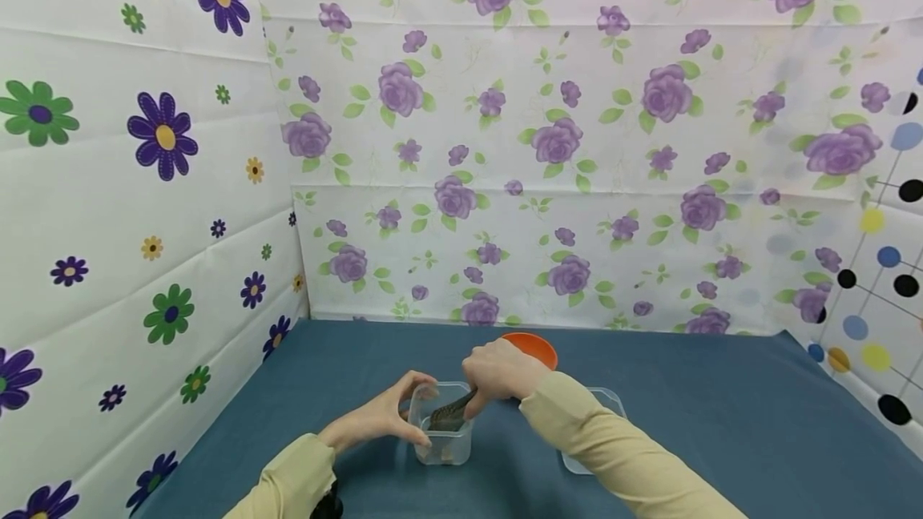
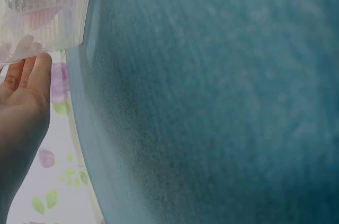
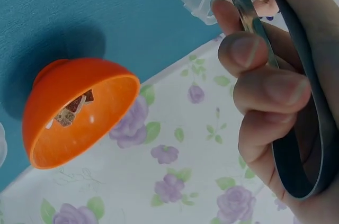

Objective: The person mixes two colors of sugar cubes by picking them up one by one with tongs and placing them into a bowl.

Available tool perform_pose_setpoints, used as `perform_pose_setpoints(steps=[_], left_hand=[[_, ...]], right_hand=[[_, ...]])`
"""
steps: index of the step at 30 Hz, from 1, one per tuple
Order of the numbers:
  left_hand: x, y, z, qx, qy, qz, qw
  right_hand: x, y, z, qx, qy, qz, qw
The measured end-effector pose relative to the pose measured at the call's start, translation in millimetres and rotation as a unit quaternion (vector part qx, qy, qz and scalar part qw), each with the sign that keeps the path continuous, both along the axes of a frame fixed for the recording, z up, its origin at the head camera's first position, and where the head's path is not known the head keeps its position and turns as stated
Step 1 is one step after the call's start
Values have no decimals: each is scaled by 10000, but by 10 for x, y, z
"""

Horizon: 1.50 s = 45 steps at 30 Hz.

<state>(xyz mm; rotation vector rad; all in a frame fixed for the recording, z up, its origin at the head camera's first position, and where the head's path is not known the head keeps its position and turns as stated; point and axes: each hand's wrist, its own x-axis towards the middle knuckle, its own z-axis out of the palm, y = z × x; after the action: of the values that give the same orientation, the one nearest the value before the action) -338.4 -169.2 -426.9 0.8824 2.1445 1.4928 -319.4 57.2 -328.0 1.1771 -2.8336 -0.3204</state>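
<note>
My left hand (image 1: 382, 416) holds a clear plastic container (image 1: 460, 447) on the table, with the thumb on the near side and the fingers on the far side. Small brownish pieces show through its lower wall. In the left wrist view, fingertips touch the see-through container (image 2: 74, 17). My right hand (image 1: 502, 371) grips metal tongs (image 3: 251, 15), its fingers wrapped round both arms. The tips of the tongs reach down into the container. Beyond the right hand stands an orange bowl (image 1: 537, 349), partly hidden by it; several small brown pieces (image 3: 68, 115) lie inside.
A second clear plastic container (image 1: 577, 467) sits to the right, mostly covered by the right sleeve (image 1: 598, 439). Blue cloth (image 1: 692, 407) covers the table. Flowered sheets (image 1: 519, 247) hang behind it and at both sides.
</note>
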Motion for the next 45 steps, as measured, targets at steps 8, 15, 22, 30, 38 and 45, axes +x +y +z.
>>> perform_pose_setpoints(steps=[8, 15, 22, 30, 38, 45], left_hand=[[2, 4, 10, 65, -1, -41, 10000], [-5, -1, -1, 76, 1, -64, 10000], [-8, 1, -1, 69, 5, -53, 10000], [-10, 3, -11, 55, 50, -104, 9999], [3, -2, 6, 15, 8, -44, 10000], [0, -9, 5, 56, 27, -123, 9999]], right_hand=[[0, 11, -27, -129, -155, 118, 9997], [5, 45, -21, -238, -315, 123, 9991], [20, 111, 24, -408, -424, 235, 9980], [-4, 265, 104, -711, -327, 546, 9954], [3, 450, 221, -1185, -519, 563, 9900], [-2, 639, 309, -1472, -694, 388, 9859]])
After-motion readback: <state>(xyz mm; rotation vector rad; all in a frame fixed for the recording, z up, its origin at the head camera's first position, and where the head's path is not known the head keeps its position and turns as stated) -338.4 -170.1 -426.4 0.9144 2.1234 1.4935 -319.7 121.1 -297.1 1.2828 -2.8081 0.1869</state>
